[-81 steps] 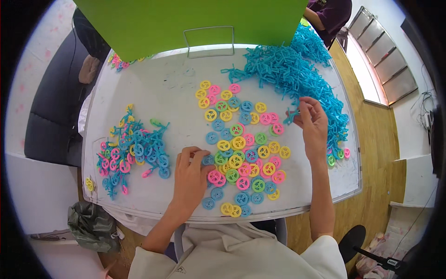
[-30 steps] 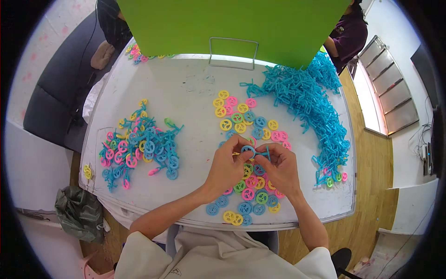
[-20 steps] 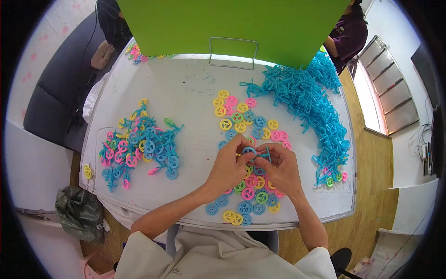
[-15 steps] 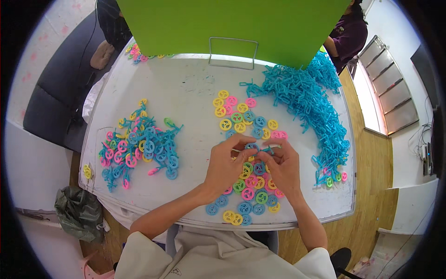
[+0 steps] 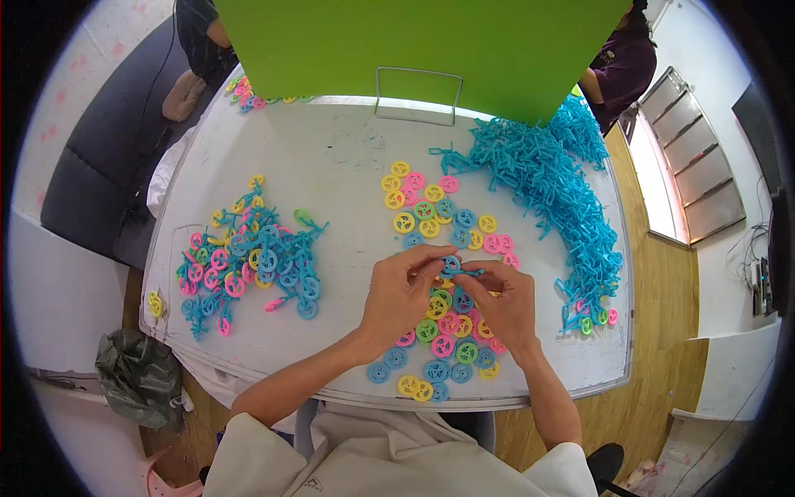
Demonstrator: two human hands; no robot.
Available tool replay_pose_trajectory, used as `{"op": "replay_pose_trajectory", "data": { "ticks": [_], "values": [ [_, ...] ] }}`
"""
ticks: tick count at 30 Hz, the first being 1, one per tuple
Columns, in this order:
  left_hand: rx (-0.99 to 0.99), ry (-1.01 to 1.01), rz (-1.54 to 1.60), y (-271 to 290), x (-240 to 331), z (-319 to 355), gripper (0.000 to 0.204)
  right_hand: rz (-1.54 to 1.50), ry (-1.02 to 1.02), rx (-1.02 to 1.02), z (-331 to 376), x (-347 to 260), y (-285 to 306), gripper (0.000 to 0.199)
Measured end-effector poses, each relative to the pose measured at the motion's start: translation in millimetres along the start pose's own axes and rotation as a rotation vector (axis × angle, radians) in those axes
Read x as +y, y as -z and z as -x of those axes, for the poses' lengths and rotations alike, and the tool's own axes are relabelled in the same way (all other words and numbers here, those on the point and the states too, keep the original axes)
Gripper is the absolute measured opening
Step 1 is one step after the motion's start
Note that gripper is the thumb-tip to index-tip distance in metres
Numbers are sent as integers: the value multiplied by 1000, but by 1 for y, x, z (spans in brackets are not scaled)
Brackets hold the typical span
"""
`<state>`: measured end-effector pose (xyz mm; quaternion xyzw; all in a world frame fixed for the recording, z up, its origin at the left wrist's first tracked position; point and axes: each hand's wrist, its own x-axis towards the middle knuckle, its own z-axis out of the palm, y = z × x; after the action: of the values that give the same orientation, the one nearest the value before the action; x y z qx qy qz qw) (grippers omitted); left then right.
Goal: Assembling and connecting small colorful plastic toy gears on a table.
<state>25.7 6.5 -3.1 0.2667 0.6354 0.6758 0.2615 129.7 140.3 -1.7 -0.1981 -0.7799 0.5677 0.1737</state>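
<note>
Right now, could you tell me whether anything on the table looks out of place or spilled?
Mostly tidy heaps, but a few yellow wheels sit alone at the left edge of the white table, apart from the mixed pile.

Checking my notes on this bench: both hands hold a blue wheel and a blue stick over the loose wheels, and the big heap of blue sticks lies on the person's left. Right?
Not quite. The head view shows the heap of blue sticks on the person's right. The rest holds: the left hand and right hand pinch a blue wheel and blue stick over the loose wheels.
</note>
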Motion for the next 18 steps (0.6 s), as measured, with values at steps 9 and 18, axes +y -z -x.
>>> {"op": "replay_pose_trajectory", "data": {
  "ticks": [9, 18],
  "values": [
    [8, 33, 62, -2, -2, 5, 24, -149, -126, 21, 2, -5, -11, 16],
    [-22, 24, 16, 2, -7, 1, 21, -12, -65, 67, 1, -2, -7, 14]
  ]
}}
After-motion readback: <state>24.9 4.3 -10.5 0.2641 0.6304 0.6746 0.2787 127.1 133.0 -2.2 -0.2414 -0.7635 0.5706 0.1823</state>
